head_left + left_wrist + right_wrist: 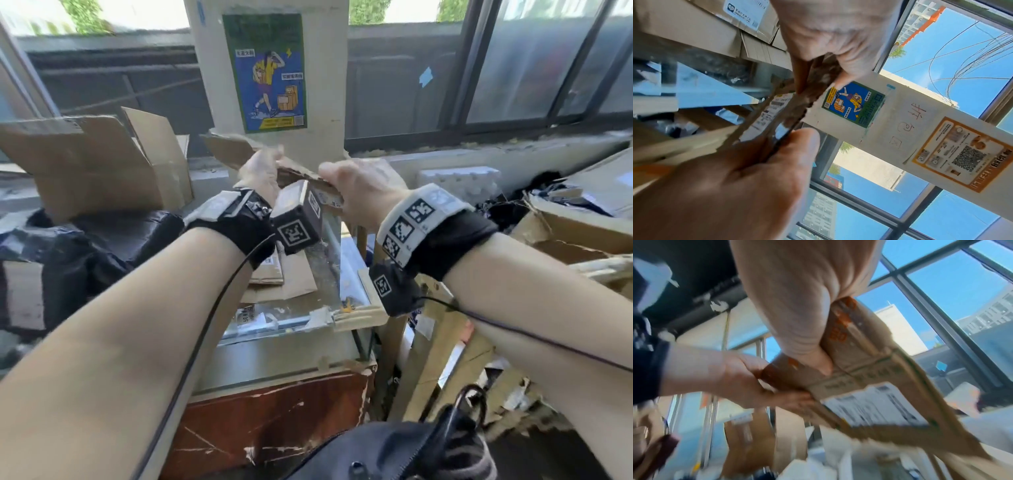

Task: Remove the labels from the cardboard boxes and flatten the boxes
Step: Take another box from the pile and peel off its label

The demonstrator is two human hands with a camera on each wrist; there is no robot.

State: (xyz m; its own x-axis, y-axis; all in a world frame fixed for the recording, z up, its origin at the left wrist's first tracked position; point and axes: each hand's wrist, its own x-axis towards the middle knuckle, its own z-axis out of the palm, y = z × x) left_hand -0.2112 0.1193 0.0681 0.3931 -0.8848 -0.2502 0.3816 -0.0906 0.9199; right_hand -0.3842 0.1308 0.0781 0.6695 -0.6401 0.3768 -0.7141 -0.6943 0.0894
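1. At far left an open cardboard box (pixel 92 164) stands with its flaps raised, plain brown and creased, with crumpled black plastic wrapping (pixel 102 240) just near of it.
2. The left hand (pixel 262 174) is raised in front of the pale pillar (pixel 322 68); its fingers and thumb pinch the left end of a torn cardboard piece (pixel 236 150).
3. That cardboard piece is held in the air between both hands, above a glass-topped cabinet (pixel 291 346). It is brown corrugated board, folded nearly flat, with ragged, fibrous edges and orange tape along one fold. A white printed shipping label (pixel 875 404) is stuck to its underside, blurred beyond reading.
4. The right hand (pixel 356 195) grips the right end, thumb pressed on one face and fingers curled behind.
5. To the right lie more torn cardboard boxes (pixel 575 226) and a white foam block (pixel 459 181) by the window sill.
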